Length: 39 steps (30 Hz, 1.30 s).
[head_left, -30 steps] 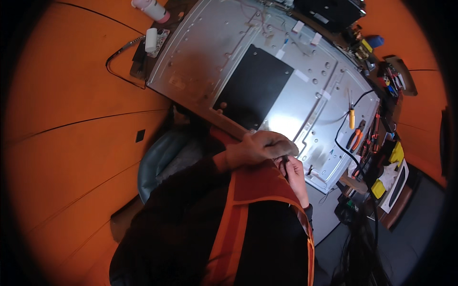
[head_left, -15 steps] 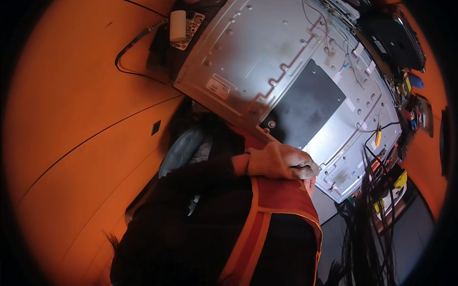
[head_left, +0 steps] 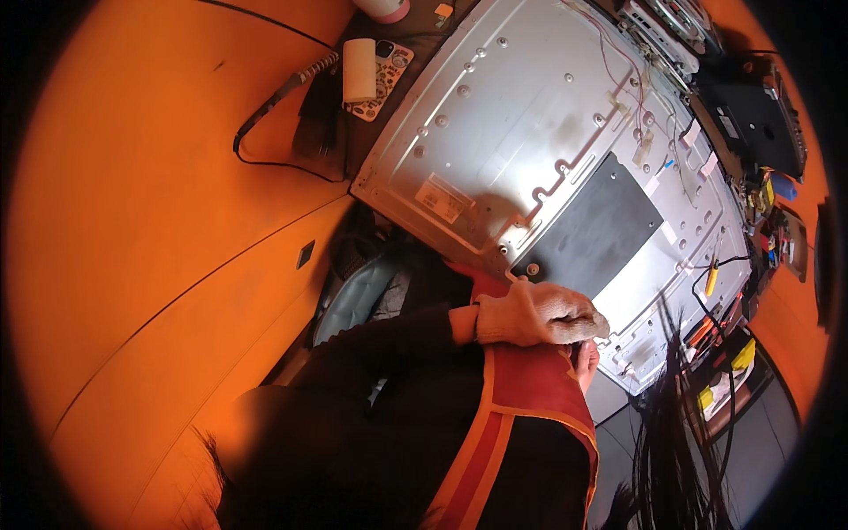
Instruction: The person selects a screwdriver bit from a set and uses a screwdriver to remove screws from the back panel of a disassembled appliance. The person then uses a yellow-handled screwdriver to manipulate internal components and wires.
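My left hand (head_left: 546,314), in a pale knitted glove, is at the near edge of a large silver metal panel (head_left: 495,97). Its fingers are curled and pressed together; whatever they may hold is hidden. Just below the gloved fingertips shows a small bare part of my right hand (head_left: 586,364), close to the glove, with most of its fingers out of sight. A dark grey rectangular sheet (head_left: 590,225) lies on the panel just beyond the glove. Under both hands hangs the red apron (head_left: 539,380) with orange trim.
On the panel's right lies a yellow-handled screwdriver (head_left: 712,281) near a black cable. A white roll (head_left: 359,71) and a patterned phone (head_left: 389,84) are at the far left. A black device (head_left: 755,119) stands at the far right. An orange surface (head_left: 159,177) fills the left.
The whole view has shifted, so the panel and my hands appear lower and farther right. My gloved left hand stays curled by the panel's edge, with the bare right hand below it.
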### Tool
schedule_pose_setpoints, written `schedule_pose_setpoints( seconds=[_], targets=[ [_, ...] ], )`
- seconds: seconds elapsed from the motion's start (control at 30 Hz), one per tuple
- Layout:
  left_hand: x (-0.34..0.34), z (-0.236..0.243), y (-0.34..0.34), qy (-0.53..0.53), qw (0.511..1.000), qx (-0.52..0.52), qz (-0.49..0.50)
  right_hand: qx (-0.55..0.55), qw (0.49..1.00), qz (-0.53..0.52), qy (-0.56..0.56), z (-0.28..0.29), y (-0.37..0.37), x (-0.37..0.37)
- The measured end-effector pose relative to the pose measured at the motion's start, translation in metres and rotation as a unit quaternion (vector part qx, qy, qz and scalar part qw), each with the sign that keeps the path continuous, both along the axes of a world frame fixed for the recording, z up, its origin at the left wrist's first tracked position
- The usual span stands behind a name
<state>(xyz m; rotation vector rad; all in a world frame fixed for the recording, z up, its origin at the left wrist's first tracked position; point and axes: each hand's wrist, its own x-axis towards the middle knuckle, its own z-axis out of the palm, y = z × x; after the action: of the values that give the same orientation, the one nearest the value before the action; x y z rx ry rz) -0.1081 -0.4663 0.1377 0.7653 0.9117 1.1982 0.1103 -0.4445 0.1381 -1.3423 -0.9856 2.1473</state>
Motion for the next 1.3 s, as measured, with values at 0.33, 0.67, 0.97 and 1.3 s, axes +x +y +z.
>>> schedule_pose_setpoints(
  seconds=[0.33,0.67,0.97,1.3],
  targets=[
    [-0.003,-0.014,0.006,-0.011,0.995,-0.003,-0.098,0.03,0.995,-0.02,-0.094,0.001,-0.02,0.003],
    [-0.004,-0.012,0.017,0.053,0.998,-0.031,-0.024,0.022,0.997,0.034,-0.071,0.014,-0.006,-0.012],
    [-0.027,0.0,0.023,0.066,0.983,-0.121,-0.122,-0.03,0.993,0.025,-0.112,0.016,-0.006,-0.018],
    [-0.001,-0.011,0.007,0.1,0.985,-0.136,0.018,-0.024,0.995,0.051,-0.084,0.003,0.002,-0.003]
  ],
)
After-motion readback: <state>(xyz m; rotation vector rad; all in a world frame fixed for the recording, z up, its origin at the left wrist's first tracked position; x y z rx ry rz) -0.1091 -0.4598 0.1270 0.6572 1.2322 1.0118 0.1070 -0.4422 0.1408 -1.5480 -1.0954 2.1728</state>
